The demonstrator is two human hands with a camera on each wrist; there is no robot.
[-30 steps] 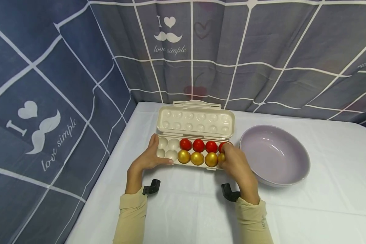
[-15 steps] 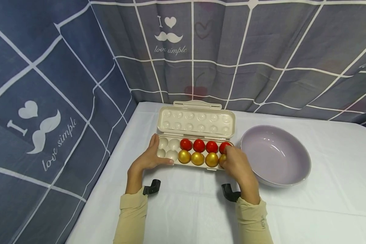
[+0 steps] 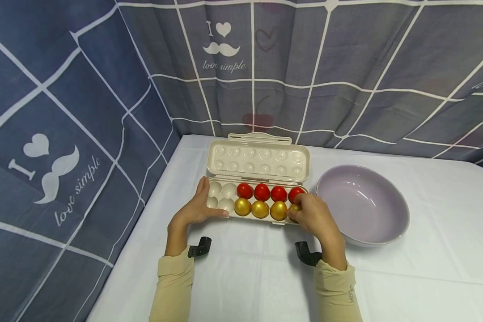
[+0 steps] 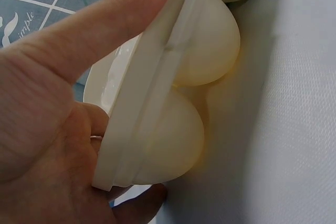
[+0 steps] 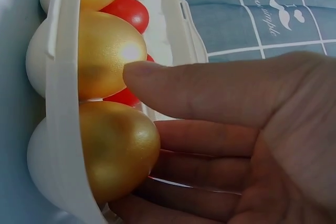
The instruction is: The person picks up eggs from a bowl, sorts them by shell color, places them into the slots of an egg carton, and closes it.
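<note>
A cream plastic egg carton lies with its lid raised behind it. Red eggs fill part of its back row and golden eggs part of the front row; the cups at its left end hold nothing. My left hand grips that end, thumb along the front edge and fingers round the far side, as the left wrist view shows. At the right end, my right hand is around the last golden egg, which sits in its cup. Its thumb is spread from the fingers, which extend behind this egg.
A lilac bowl stands right of the carton, close to my right hand. White cloth covers the table. Grey-blue printed curtains hang behind and at the left.
My right hand has drawn slightly back to the right, showing more of the last red egg. My left hand and the carton stay in place.
</note>
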